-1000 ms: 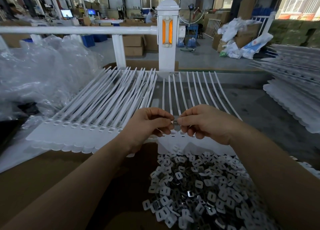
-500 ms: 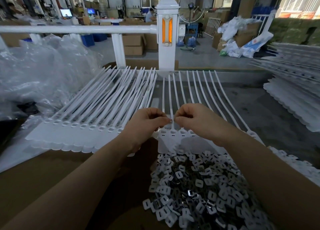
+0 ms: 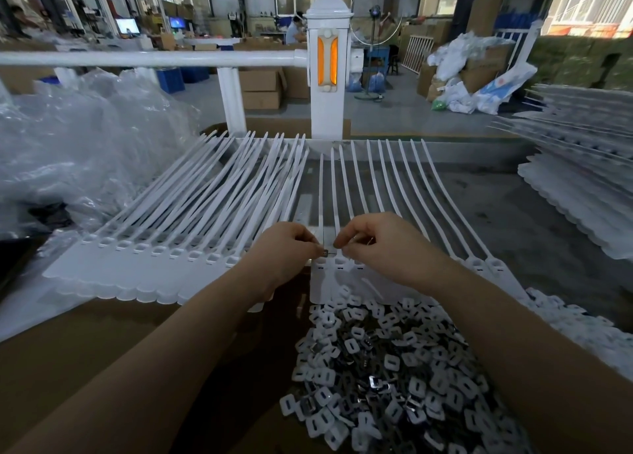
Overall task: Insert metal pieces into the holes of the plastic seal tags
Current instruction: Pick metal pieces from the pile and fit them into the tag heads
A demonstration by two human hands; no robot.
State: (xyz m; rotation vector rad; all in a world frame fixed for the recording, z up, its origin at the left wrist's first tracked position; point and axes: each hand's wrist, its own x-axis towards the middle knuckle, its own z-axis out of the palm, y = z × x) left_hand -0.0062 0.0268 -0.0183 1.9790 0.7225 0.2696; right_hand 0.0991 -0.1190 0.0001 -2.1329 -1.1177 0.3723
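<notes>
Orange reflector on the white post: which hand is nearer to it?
Right, narrowly. The right hand sits below the orange reflector, slightly right; the left hand lies below and further left.

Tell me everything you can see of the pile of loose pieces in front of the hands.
The heap of small white plastic squares and shiny metal clips lies loose on the brown cardboard surface, nearest the camera. Each white piece has rounded corners and a slot in the middle; the metal ones glint between them. Its far edge overlaps the white strip of seal tags. Neither hand touches it.
</notes>
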